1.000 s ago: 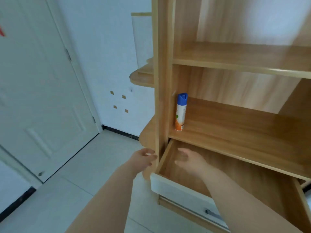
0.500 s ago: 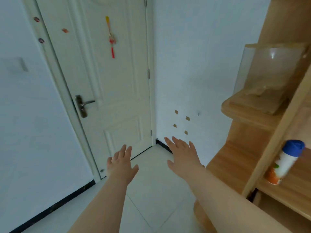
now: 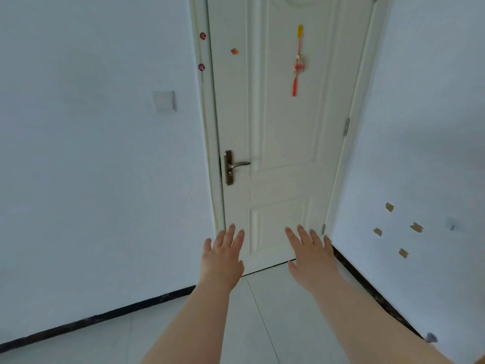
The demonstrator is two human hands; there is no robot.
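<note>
Both arms are being stretched forward over the tiled floor (image 3: 262,324). The left hand (image 3: 223,256) is being held wide, its fingers straight and slightly spread, with nothing being gripped. The right hand (image 3: 311,254) is being held the same way, flat and empty, its back turned to the camera. Neither hand is being pressed against anything; both are being held in the air, near each other but apart, in front of the lower panel of the white door (image 3: 283,143). The door is being seen straight ahead, between two white walls (image 3: 91,153). Its metal handle (image 3: 236,165) is being shown at its left edge, well above the left hand. A red tassel ornament (image 3: 298,61) is being displayed high on the door, and a light switch (image 3: 164,101) on the left one of the walls.
</note>
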